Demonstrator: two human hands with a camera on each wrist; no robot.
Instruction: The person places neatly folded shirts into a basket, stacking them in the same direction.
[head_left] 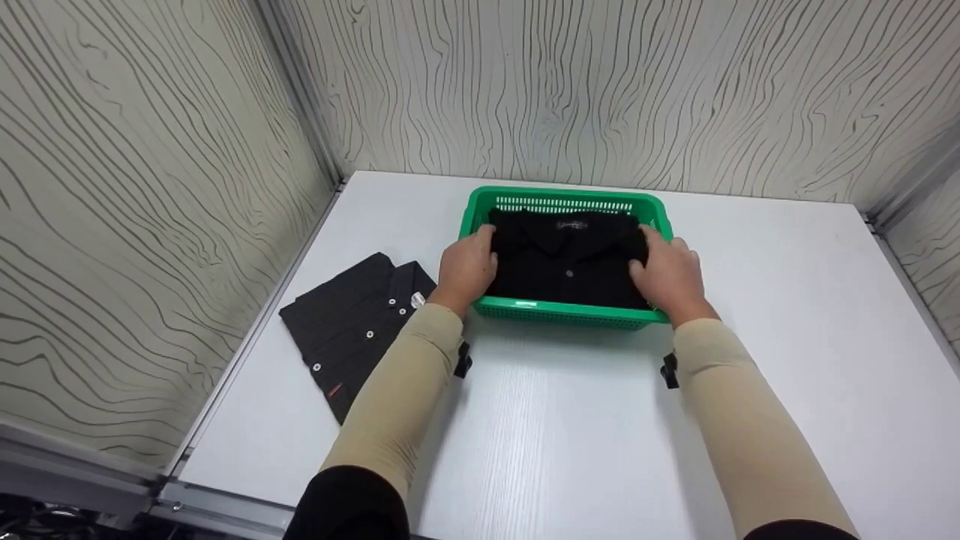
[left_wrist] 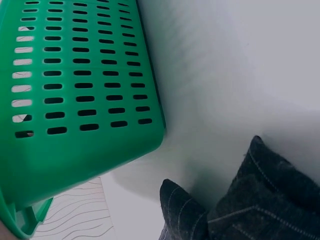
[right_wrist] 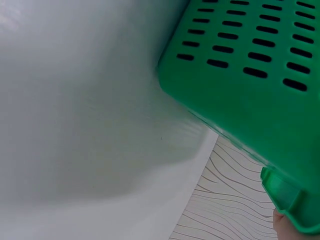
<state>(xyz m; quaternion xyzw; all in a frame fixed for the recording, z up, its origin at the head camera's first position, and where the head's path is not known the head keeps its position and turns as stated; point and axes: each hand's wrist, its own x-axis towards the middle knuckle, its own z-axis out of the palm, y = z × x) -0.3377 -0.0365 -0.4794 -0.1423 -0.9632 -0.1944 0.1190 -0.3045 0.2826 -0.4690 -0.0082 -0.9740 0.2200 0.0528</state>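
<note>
Sleeves [head_left: 394,401], fingers [head_left: 486,234] on basket [head_left: 570,193], black shirt [head_left: 577,281] inside

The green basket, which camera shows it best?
The head view: it shows the green basket nearly whole from above, with the black shirt inside. Each wrist view catches only a close-up part of its slotted outside and rim.

The place looks like a partitioned booth of a lab or workshop kind: a white table [head_left: 570,427] stands hemmed in by a left panel [head_left: 127,210], a back panel [head_left: 600,97] and a right panel [head_left: 937,251], all wood-grain patterned, with grey metal framing [head_left: 304,105] joining them at the corner.
</note>
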